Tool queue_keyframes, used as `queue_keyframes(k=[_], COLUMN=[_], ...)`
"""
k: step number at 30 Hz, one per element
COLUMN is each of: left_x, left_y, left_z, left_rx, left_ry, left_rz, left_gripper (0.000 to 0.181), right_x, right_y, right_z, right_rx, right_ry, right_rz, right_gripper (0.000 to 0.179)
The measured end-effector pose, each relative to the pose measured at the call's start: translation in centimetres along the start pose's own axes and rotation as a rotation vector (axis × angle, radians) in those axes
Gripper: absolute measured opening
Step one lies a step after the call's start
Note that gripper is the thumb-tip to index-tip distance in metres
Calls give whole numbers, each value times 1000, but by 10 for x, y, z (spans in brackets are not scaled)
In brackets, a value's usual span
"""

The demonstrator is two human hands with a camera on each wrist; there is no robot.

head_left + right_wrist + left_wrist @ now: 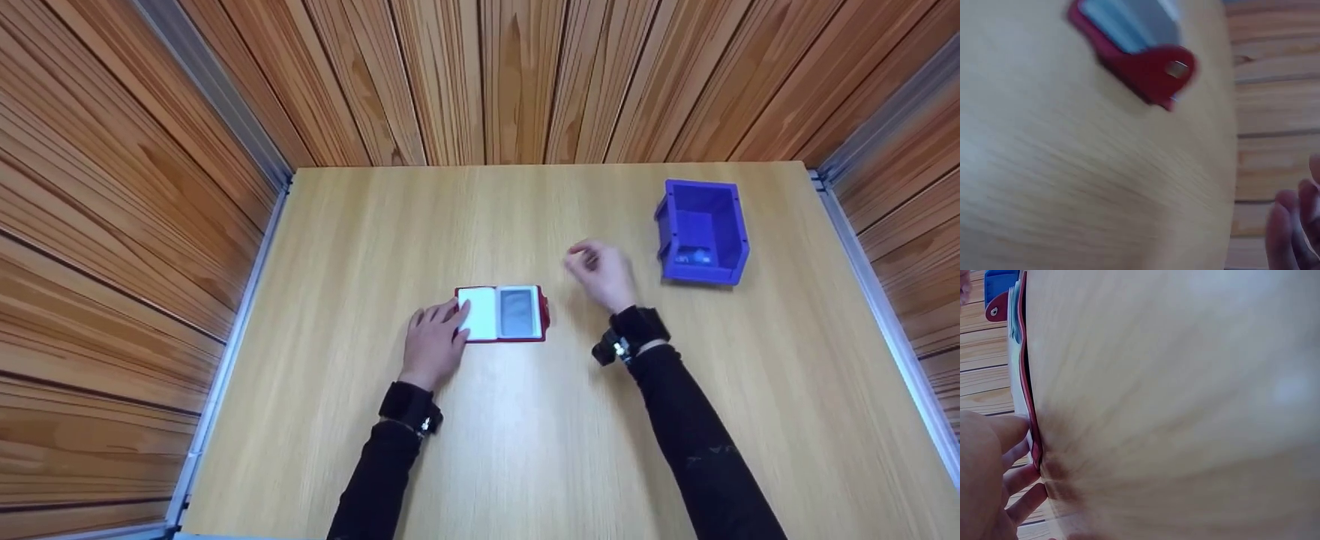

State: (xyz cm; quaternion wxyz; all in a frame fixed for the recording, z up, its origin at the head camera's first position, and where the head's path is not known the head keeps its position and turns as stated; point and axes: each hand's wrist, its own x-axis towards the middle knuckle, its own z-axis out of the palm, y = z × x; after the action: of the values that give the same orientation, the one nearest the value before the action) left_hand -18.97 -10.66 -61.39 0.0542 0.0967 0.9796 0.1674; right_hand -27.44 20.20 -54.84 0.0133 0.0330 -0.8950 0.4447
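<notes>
A red card holder (545,307) lies spread open on the table like a booklet, a white page on its left and clear sleeves on its right. My left hand (433,345) rests at its left edge, with thumb and forefinger on the white page and the other fingers reaching past the edge onto the table. In the right wrist view the holder's snap tab (1165,70) sticks out, blurred by motion. To the right of the holder, my right hand (604,276) is above the table, fingers loosely curled, with nothing visible in them.
A purple-blue open-front bin (705,196) stands at the back right, with small pale-blue items (693,256) near its front. Wood-panelled walls (517,82) enclose the table (360,225) at the back and sides, and metal rails (247,300) run along its side edges.
</notes>
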Motion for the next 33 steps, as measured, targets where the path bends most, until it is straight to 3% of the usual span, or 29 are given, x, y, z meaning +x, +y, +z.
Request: queue_keyframes(k=[5, 10, 16, 25, 33], left_x=[1, 1, 0, -1, -1], left_y=[2, 2, 1, 1, 0], left_z=[1, 2, 2, 2, 1], left_rx=[-3, -19, -9, -26, -32], left_ry=[14, 14, 7, -18, 14], left_rz=[10, 11, -5, -27, 2], left_gripper=[53, 53, 53, 55, 53], right_x=[-12, -19, -21, -20, -18], right_y=[-9, -11, -8, -6, -9], right_z=[34, 55, 66, 69, 69], right_rx=[-171, -325, -383, -406, -413], right_ry=[-266, -398, -402, -426, -418], right_rz=[-161, -270, -289, -228, -228], right_gripper=[46, 72, 87, 99, 96])
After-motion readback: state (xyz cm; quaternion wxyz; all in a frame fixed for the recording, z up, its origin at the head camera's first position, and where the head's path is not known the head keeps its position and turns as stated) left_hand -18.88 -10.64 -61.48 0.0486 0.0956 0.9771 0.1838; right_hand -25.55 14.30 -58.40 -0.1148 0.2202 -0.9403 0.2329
